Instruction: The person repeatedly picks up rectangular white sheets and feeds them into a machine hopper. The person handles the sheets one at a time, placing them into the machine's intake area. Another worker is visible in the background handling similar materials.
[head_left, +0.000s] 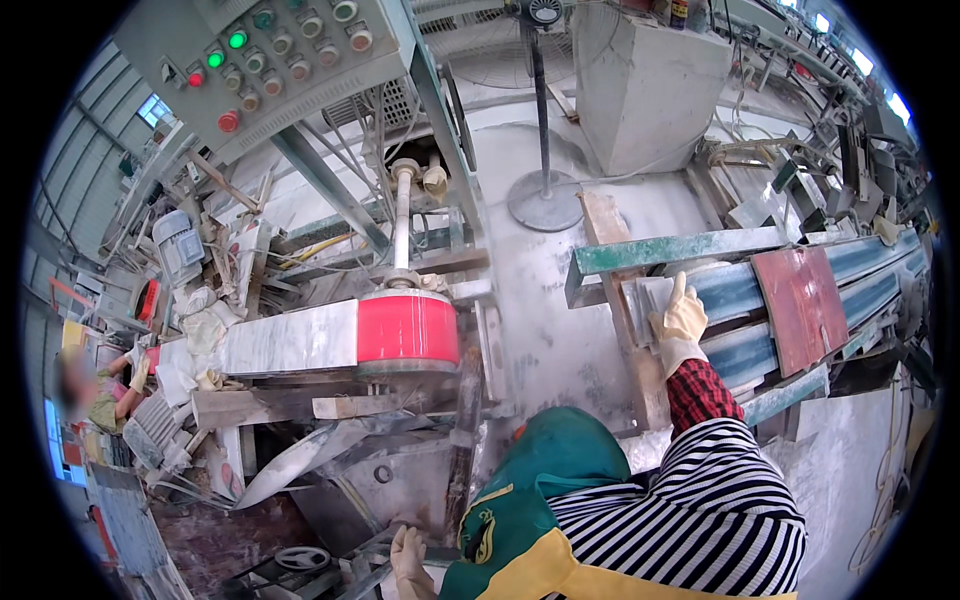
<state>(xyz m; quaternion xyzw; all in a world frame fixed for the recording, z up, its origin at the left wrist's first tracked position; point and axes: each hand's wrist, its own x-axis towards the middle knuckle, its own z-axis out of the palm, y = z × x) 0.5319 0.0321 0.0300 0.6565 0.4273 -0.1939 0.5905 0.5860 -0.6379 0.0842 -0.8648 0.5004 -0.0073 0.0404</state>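
- Striped sleeve is stretching forward; gloved right hand (pixel 680 318) is lying flat, fingers spread, on pale stone strip (pixel 690 285), not yet lifted off its rack.
- Left hand (pixel 407 556) is resting low, grip unclear.

- We see a blue-green rack (pixel 640 252) carrying pale stone strips (pixel 655 295) and a red slab (pixel 803 305).
- Our machine bed (pixel 300 405) bears a white slab (pixel 285 340).

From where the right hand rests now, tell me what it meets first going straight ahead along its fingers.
Likely the green metal beam just beyond the right hand, which lies flat on pale stone strips; depth is hard to judge.
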